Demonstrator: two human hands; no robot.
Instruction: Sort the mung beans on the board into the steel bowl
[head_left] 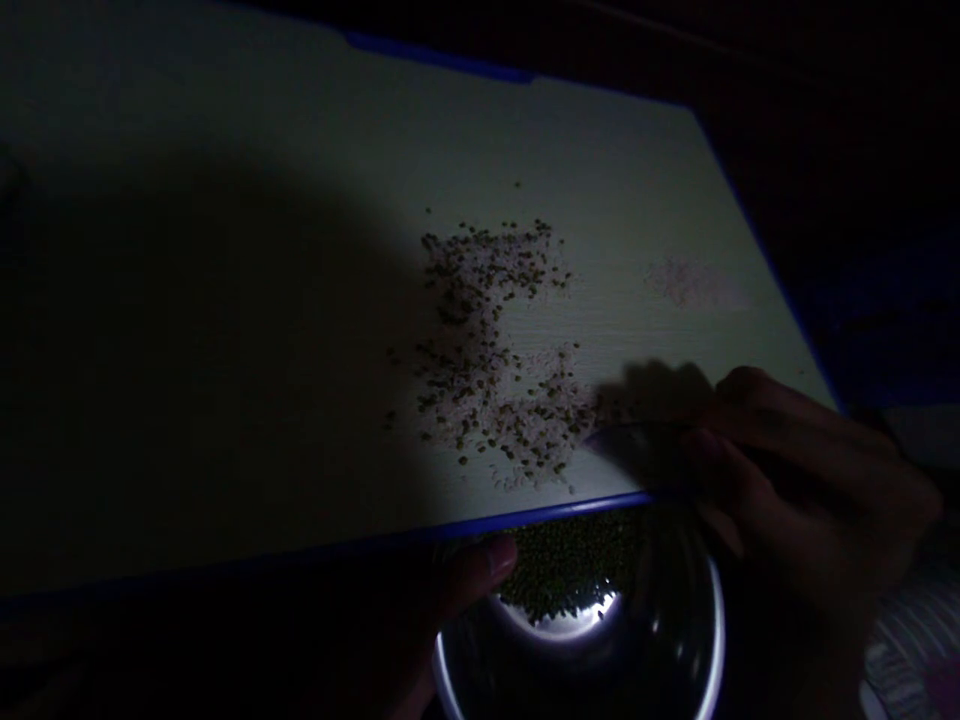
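Observation:
Mixed rice and small green beans [487, 385], which look like mung beans, lie spread in a patch on a pale board [315, 120] with a blue edge. My right hand [795, 470] is closed around a dark utensil [630, 440] with a tapered tip; its exact kind is hard to make out in the dim light. The tip touches the right side of the patch. Below the board's near edge is a shiny bowl [716, 610] with many green beans in it. My left hand [480, 575] grips the bowl's left side, thumb over the rim, other fingers in shadow.
A small separate heap of rice [694, 283] lies on the right part of the board. Shadow covers the board's left half. Striped cloth [911, 640] shows at the lower right, and the surroundings are very dark.

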